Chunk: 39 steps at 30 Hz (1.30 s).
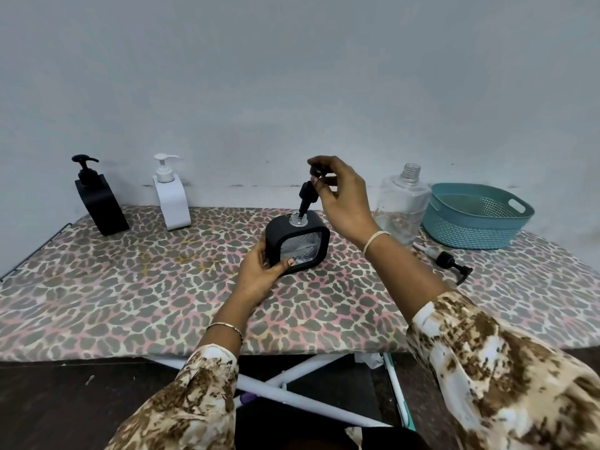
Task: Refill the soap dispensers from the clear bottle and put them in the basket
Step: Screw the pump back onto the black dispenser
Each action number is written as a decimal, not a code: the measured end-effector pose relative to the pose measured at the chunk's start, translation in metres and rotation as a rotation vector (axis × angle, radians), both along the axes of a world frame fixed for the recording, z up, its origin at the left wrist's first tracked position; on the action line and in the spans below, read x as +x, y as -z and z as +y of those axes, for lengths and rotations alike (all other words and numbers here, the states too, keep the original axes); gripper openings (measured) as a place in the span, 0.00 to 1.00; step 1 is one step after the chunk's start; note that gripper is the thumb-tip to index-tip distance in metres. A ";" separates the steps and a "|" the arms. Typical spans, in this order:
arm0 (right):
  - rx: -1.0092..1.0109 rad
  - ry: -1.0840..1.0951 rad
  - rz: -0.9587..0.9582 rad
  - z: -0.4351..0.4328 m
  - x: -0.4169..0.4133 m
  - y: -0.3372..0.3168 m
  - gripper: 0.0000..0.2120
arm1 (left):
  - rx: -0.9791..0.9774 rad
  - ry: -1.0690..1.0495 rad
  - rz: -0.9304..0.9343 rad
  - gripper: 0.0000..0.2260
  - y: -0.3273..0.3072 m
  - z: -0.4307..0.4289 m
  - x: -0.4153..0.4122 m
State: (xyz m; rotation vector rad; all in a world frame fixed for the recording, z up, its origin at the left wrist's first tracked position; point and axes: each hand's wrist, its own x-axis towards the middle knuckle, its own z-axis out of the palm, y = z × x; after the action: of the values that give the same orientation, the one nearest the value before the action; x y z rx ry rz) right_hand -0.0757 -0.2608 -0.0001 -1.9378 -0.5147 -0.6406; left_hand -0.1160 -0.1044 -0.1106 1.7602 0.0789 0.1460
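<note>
A square black soap dispenser (297, 243) with a clear window stands at the middle of the table. My left hand (259, 274) grips its lower left corner. My right hand (341, 196) pinches the black pump head (306, 194) above it, with the pump's stem tilted inside the open clear neck. The clear bottle (402, 203) stands uncapped to the right, beside the teal basket (477, 219). A tall black dispenser (99, 203) and a white dispenser (172, 198) stand at the back left.
A loose black pump (453, 264) with its tube lies on the table in front of the basket. The leopard-print cloth (130, 287) covers a folding table against a pale wall; white legs show below its front edge.
</note>
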 end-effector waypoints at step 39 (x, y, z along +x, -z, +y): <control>0.155 0.123 0.204 0.019 -0.018 0.054 0.09 | 0.005 -0.025 -0.046 0.31 0.004 0.000 0.000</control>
State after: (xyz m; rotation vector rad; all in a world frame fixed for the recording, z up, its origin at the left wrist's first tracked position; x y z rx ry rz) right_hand -0.0934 -0.2414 -0.0536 -1.8717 -0.2132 -0.5366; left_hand -0.1165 -0.1044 -0.1149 1.7601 0.0671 0.2051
